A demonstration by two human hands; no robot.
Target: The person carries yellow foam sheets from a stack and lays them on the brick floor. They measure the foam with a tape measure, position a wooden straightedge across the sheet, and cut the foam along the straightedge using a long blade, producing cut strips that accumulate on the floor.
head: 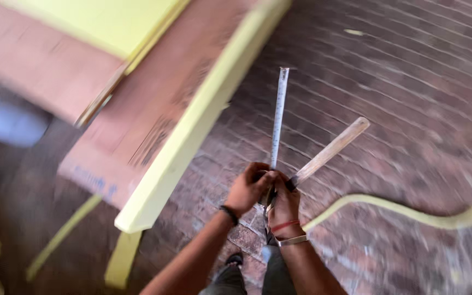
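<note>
Head view: the only camera; the picture is blurred, so small details are uncertain.
Left hand: the left hand (pixel 248 188) is curled closed around the case end of the tape measure (pixel 278 117), which is hidden in the fingers. A dark band sits on this wrist.
Right hand: the right hand (pixel 284 203) is pressed close against the left one, fingers folded; it seems to grip the lower end of the wooden handle (pixel 331 148) and also touch the tape. Exactly which finger holds what, I cannot tell. A red cord and a pale bracelet are on this wrist.
Tape measure: a narrow pale blade, drawn out straight and pointing away from the person, above the brick floor (pixel 411 82), not resting on anything.
How it handles: I judge the blade light, thin and springy; it bends if pushed far out, and its edges can cut, so it is better held at the case.
Wooden handle: a light, smooth, round stick, stiff, slanting to the right of the tape; a good grip is near its low end.
Board: a long flat brown panel with yellow painted edge (pixel 192 125), left of the hands, its near corner close to the left forearm.
Hose: a yellow bending tube (pixel 405 210) lying on the bricks, right of the hands.
</note>
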